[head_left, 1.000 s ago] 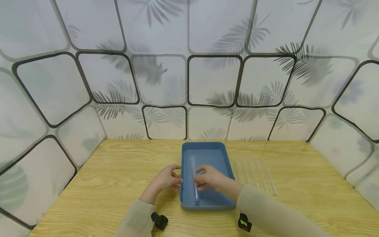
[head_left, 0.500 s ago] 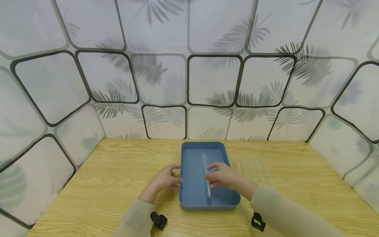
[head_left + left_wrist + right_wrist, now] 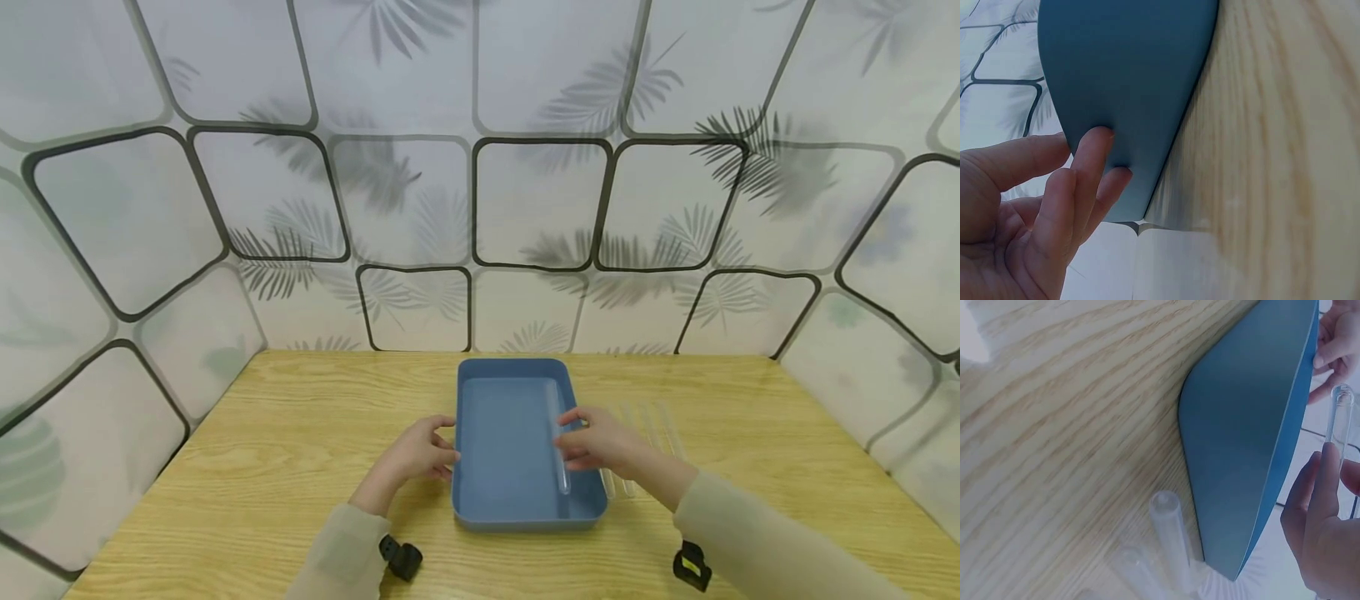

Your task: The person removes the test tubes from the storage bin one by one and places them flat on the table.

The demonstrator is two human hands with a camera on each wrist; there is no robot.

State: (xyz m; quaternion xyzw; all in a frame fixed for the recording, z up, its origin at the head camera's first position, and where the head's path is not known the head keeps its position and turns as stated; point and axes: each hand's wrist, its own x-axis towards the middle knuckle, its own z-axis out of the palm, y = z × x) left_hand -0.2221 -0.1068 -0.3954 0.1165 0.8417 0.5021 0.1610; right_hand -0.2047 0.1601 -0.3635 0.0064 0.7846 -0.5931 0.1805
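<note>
My right hand [image 3: 600, 439] pinches a clear test tube [image 3: 562, 477] between thumb and fingers, above the right side of a blue rectangular tray [image 3: 502, 437]. In the right wrist view the tube's rounded end [image 3: 1341, 394] points up past the fingers. Seen in the head view, my left hand [image 3: 415, 450] is at the tray's left side. The left wrist view has its fingertips [image 3: 1099, 136] touching the outer tray wall [image 3: 1135, 75], while the thumb reaches the rim.
Several more clear test tubes [image 3: 628, 487] lie in a row on the wooden table [image 3: 330, 400], right of the tray and partly behind my right forearm. A patterned cloth wall [image 3: 540, 204] surrounds the table at the back and sides.
My right hand has carried the test tube rightward across the tray, from its left half to near its right wall. My left hand and the tray stay about where they were.
</note>
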